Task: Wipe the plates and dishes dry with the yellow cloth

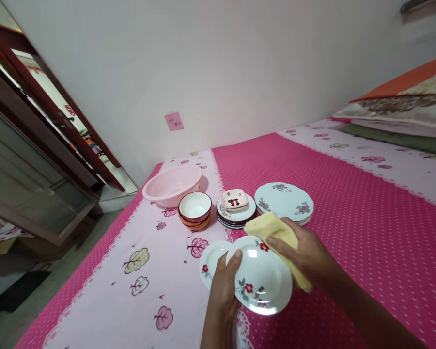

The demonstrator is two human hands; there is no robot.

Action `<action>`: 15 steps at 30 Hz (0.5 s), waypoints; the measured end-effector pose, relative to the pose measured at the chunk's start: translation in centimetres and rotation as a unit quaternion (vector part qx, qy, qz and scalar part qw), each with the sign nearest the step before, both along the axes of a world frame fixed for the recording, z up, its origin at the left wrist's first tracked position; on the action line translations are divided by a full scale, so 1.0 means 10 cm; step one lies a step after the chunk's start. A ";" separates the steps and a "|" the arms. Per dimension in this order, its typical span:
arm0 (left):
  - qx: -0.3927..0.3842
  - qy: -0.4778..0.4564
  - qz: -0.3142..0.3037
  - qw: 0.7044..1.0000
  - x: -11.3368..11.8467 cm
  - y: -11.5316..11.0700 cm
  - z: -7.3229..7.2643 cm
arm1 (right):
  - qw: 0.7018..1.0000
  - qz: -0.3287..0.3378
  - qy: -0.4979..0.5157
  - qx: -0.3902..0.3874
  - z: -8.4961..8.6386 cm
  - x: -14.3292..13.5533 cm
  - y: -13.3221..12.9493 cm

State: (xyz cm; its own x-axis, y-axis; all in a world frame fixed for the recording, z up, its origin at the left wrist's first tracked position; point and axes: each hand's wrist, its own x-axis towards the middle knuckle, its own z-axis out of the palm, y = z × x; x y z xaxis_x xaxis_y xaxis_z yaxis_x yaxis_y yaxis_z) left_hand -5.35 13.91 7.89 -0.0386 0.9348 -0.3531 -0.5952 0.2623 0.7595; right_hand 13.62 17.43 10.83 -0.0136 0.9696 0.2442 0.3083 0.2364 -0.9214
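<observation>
My left hand [225, 281] grips the left edge of a white plate [265, 276] with red flowers, its thumb on the upper face. The plate is tilted and held above the bed. In my right hand [301, 249] is a yellow cloth [274, 230], pressed against the plate's upper right rim. Partly hidden behind my left hand, another white plate [212, 254] with a red flower lies on the bedspread. Just beyond my hands stand a stack of small plates with a rectangular dish [235, 199] on top and a stack of large floral plates [285, 201].
Stacked bowls [195, 208] stand left of the small plates, beside a pink basin [172, 184]. Everything rests on a pink patterned bedspread [148, 252] against a white wall. Folded bedding [407, 106] lies at far right. A door [58, 111] is at left.
</observation>
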 end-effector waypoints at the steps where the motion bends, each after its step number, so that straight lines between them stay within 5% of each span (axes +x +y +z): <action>1: 0.008 -0.004 -0.002 1.000 0.00 0.00 0.02 | 1.000 0.018 0.017 -0.016 -0.01 -0.01 0.01; 5: 0.036 -0.015 0.020 0.999 0.03 0.01 0.05 | 0.994 0.035 0.086 -0.050 -0.07 -0.08 0.00; 15: 0.007 0.045 0.186 0.981 0.05 0.06 -0.04 | 0.960 -0.028 0.246 -0.128 -0.35 -0.51 -0.18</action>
